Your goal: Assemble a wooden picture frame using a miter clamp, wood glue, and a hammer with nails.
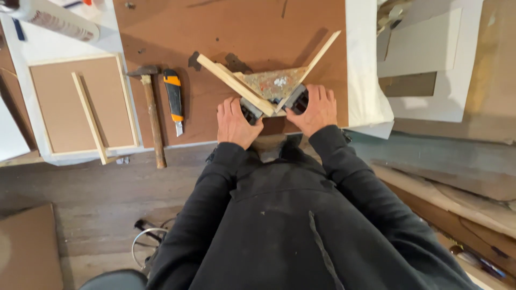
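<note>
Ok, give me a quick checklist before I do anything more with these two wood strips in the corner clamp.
1. Left hand on the grey metal corner clamp: ok, resting on its left side.
2. Right hand on the clamp: ok, on its right side.
3. Two pale wooden strips meeting at the corner: ok, they form a V.
4. Joint closed tight: cannot tell, the hands partly hide it.
5. Wooden-handled hammer and orange-and-black utility knife apart from the hands: ok, lying to the left on the brown board.
</note>
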